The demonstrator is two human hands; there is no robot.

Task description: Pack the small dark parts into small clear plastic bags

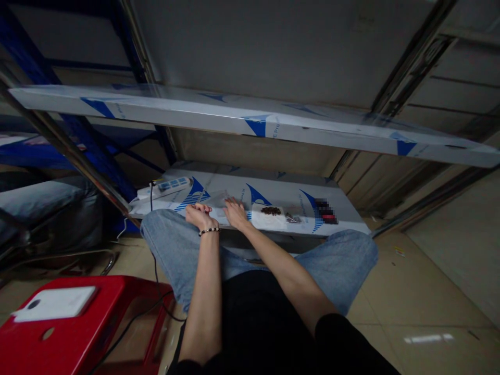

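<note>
My left hand (198, 216), with a beaded bracelet at the wrist, is closed just above the lower shelf (230, 174). Its fingers are curled in, and whatever they may hold is hidden. Beside it, my right hand (235, 213) lies with its fingers stretched out at the edge of a clear plastic sheet or bag (219, 198). To the right of that hand sits a white sheet or pad (267, 221) bearing a heap of small dark brown pieces (271, 211). A small clear bag with dark bits (292, 219) touches its right side.
An upper shelf board (219, 114) spans above my hands. A white power strip (174, 185) lies on the lower shelf's left, its black cable (154, 250) hanging down. At lower left a red stool (105, 291) carries a white phone (58, 303). A blurred dark item (326, 211) lies right.
</note>
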